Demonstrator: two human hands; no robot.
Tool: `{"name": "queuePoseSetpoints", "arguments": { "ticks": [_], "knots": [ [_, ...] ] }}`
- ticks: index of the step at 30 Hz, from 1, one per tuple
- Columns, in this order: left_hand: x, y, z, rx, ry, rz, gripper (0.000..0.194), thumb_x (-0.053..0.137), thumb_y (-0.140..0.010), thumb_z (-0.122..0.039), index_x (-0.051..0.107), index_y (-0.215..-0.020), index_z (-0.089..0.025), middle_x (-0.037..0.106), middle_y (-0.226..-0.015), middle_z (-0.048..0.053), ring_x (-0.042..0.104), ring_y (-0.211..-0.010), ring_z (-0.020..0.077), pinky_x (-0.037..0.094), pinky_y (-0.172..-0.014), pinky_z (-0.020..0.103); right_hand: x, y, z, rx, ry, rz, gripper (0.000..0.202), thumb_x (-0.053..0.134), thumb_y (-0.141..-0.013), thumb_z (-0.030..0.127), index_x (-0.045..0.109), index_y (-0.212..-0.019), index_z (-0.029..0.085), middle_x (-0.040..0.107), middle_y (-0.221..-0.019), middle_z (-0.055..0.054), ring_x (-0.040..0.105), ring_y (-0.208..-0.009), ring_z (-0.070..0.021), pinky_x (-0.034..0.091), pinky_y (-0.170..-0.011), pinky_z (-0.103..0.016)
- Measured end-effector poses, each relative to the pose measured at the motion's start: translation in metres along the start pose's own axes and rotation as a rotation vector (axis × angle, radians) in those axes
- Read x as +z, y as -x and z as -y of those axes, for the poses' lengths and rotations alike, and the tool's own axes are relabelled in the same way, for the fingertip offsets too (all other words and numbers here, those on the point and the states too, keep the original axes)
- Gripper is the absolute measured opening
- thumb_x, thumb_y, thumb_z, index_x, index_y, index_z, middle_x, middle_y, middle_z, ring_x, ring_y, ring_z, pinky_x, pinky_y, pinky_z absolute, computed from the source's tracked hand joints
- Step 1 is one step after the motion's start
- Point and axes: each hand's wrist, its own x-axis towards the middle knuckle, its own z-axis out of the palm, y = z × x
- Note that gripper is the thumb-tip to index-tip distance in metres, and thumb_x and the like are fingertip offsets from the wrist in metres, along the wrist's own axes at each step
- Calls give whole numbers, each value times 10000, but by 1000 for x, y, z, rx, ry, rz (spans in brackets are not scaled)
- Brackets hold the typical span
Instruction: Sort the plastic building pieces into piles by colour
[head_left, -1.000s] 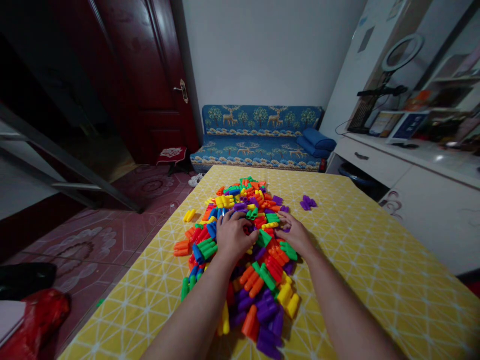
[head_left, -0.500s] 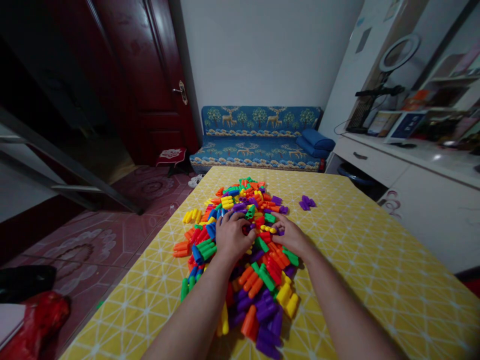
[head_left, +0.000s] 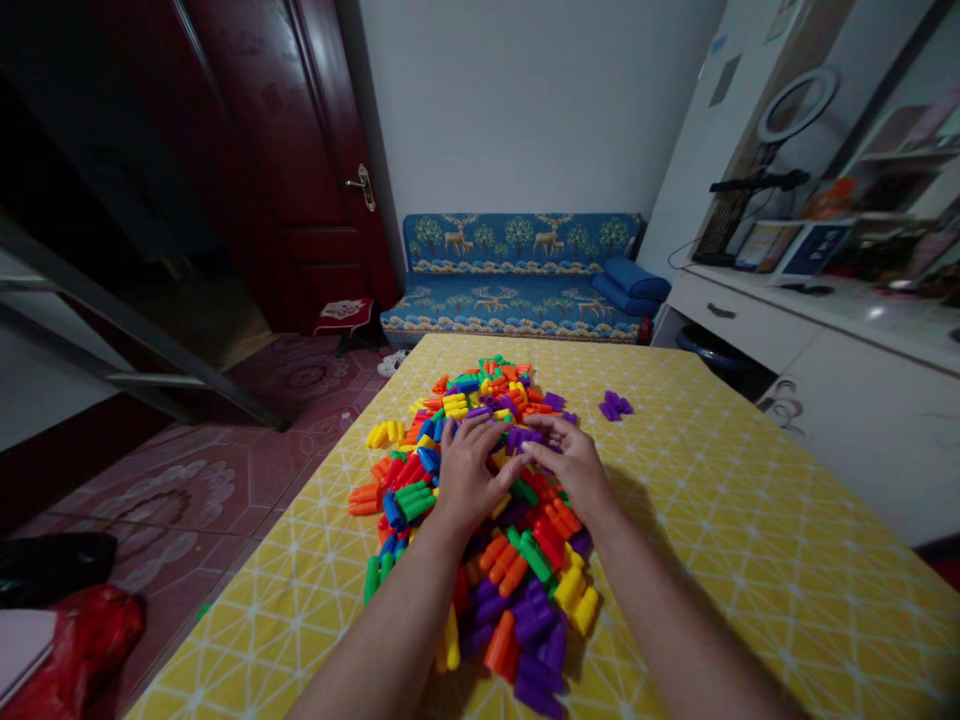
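A long heap of colourful plastic bullet-shaped blocks, among them an orange block (head_left: pixel 504 565) and a green block (head_left: pixel 415 502), lies on the yellow patterned table (head_left: pixel 720 520). Over the heap's middle, my left hand (head_left: pixel 472 470) reaches with bent fingers, its thumb close to my right thumb. My right hand (head_left: pixel 571 462) has its fingers curled round a purple block (head_left: pixel 523 438) between the two hands. Whether the left fingertips touch that block is hard to tell. A small purple cluster (head_left: pixel 615 405) sits apart on the table's right side.
Beyond the table stands a blue patterned sofa (head_left: pixel 510 290) with folded blue cushions. On the right is a white cabinet (head_left: pixel 840 350) bearing a ring light. A red stool (head_left: pixel 345 315), a metal ladder and a red bag (head_left: pixel 90 640) are on the left.
My right hand has moved left and up, closer to my left hand, and a purple block now shows between them. My left hand has shifted slightly, its thumb more stretched out.
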Motion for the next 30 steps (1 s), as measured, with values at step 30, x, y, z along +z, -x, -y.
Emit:
{"name": "queuePoseSetpoints", "arguments": {
  "ticks": [30],
  "knots": [
    [14, 4, 10, 9, 125, -63, 255, 652, -855, -282, 697, -1086, -186, 752, -981, 80, 691, -890, 224, 505, -822, 356, -131, -24, -51, 122, 1310, -380, 357, 733, -725, 426, 729, -1041, 261, 669, -954, -82, 635, -774, -212, 459, -666, -301]
  ]
}}
